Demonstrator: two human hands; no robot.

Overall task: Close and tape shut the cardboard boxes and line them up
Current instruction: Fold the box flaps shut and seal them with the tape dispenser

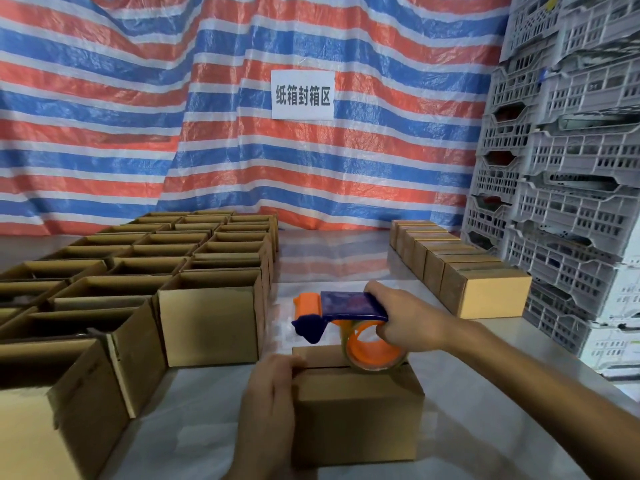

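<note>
A closed cardboard box stands on the table in front of me, its top flaps meeting in a seam. My left hand holds the box's left top edge, thumb over the flap. My right hand grips a blue and orange tape dispenser whose orange tape roll rests on the box's top near the right end of the seam. A row of closed boxes runs along the right side.
Several open cardboard boxes fill the left of the table in rows. Stacked grey plastic crates rise at the right. A striped tarp with a white sign hangs behind. Bare table lies between the box groups.
</note>
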